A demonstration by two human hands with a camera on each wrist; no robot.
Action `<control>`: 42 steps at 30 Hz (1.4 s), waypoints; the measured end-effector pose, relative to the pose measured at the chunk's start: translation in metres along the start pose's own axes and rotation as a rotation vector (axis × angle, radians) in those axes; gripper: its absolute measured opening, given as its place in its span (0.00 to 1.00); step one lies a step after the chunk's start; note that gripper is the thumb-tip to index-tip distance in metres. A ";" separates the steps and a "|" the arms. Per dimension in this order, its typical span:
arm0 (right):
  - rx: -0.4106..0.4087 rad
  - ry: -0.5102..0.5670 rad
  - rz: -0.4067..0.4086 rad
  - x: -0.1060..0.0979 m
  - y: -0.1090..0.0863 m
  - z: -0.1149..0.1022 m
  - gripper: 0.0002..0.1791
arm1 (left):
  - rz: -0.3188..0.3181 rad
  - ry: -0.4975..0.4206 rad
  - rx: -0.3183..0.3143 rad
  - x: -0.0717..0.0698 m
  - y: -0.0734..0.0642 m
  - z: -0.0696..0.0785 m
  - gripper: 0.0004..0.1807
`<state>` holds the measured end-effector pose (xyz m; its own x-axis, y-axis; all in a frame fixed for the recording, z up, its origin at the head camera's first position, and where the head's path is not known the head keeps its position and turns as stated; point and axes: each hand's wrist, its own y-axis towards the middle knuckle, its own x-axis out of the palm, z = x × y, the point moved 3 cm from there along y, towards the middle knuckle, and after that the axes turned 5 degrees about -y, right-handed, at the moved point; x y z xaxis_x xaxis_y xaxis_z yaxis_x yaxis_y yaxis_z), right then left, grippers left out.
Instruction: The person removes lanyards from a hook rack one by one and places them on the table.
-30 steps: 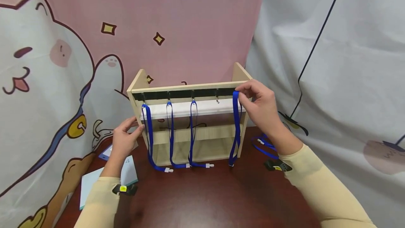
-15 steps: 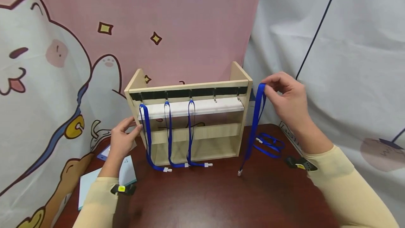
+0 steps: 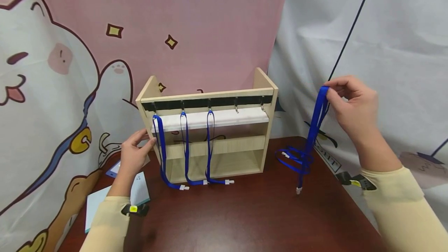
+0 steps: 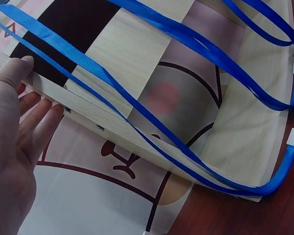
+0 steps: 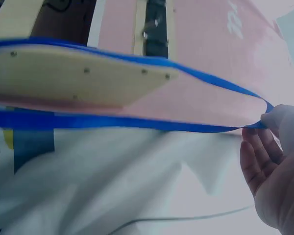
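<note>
My left hand [image 3: 134,156] grips the left side panel of a small wooden rack [image 3: 215,149], thumb in front and fingers behind; the left wrist view shows the fingers [image 4: 41,120] along the panel's edge. Three blue lanyards [image 3: 161,139] hang from the rack's hooks, their white clips lying on the tabletop. To the right of the rack, my right hand [image 3: 358,106] pinches the looped top of another blue lanyard [image 3: 317,112] between thumb and fingertips. It dangles with its clip [image 3: 298,191] low over the table. The same lanyard [image 5: 201,78] runs across the right wrist view.
Two metal hooks [image 3: 263,106] on the rack's right side carry nothing. A coiled blue lanyard [image 3: 288,165] lies on the dark red table [image 3: 238,213], behind the dangling one. White pads [image 3: 140,191] lie near my left forearm. Printed curtains [image 3: 224,30] stand behind.
My right hand has carried the lanyard from in front of the rack's rightmost hook out to the right, uncovering that hook. The left hand keeps its grip on the panel.
</note>
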<state>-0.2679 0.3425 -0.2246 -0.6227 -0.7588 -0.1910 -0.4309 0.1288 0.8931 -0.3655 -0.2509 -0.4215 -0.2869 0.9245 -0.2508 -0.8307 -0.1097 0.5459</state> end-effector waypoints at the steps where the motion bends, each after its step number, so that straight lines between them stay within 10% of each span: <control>1: 0.007 -0.014 0.008 -0.003 0.001 -0.001 0.08 | -0.002 0.002 -0.001 0.000 0.000 0.000 0.27; 30: 0.236 -0.331 0.097 -0.059 0.005 0.092 0.13 | 0.013 0.040 0.018 0.000 0.000 -0.004 0.25; 42: 0.298 -0.295 0.048 -0.051 -0.011 0.082 0.11 | 0.014 0.046 0.020 0.000 -0.001 0.000 0.26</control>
<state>-0.2850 0.4325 -0.2582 -0.7882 -0.5377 -0.2992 -0.5399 0.3710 0.7555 -0.3653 -0.2506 -0.4221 -0.3208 0.9050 -0.2794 -0.8166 -0.1148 0.5656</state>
